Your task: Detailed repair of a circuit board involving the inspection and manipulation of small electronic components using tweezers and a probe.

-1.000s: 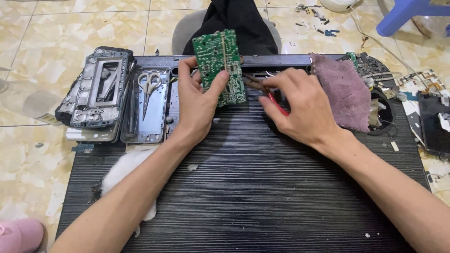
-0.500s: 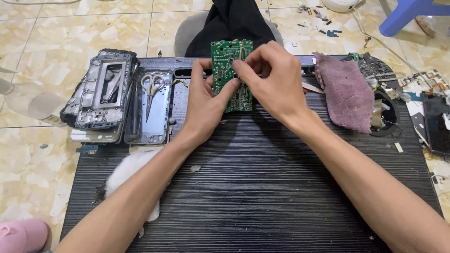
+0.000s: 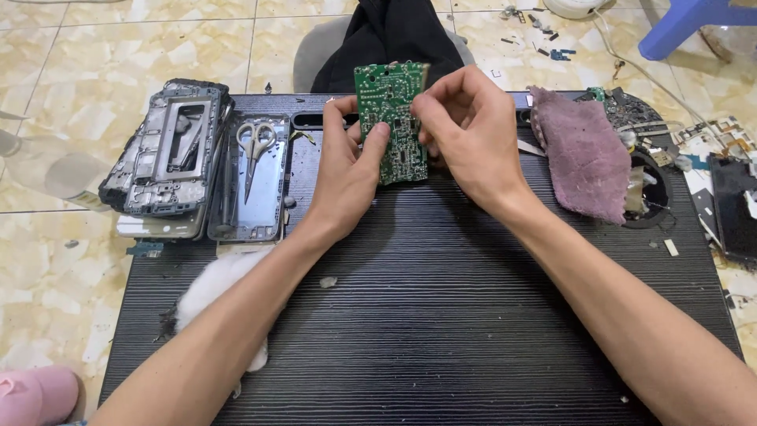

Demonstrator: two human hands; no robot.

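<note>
Here, a green board [image 3: 392, 118], rectangular, solder side toward the camera, dotted with small silvery joints and pale traces. Held upright above the far middle of the black ribbed surface [image 3: 426, 315], long axis running away from the camera, top edge slightly tilted left, short edges at top and bottom. Left hand [image 3: 347, 170] wrapped along the board's left edge, thumb pressed on the lower face, fingers behind: grip pinching the board. Right hand [image 3: 465, 138] closed on the right edge, fingertips curled onto the face near the middle: grip likewise pinching the board. Just behind the top edge, a black cloth [image 3: 394, 35] on the floor. To the left, well apart, a stack of phone frames [image 3: 165, 158] and scissors [image 3: 254, 150] lying in a grey tray. To the right, near the right wrist, a purple rag [image 3: 579, 154]. White fluff [image 3: 213, 288] under the left forearm. Open ribbed room below the board, between both forearms, toward the near edge.
</note>
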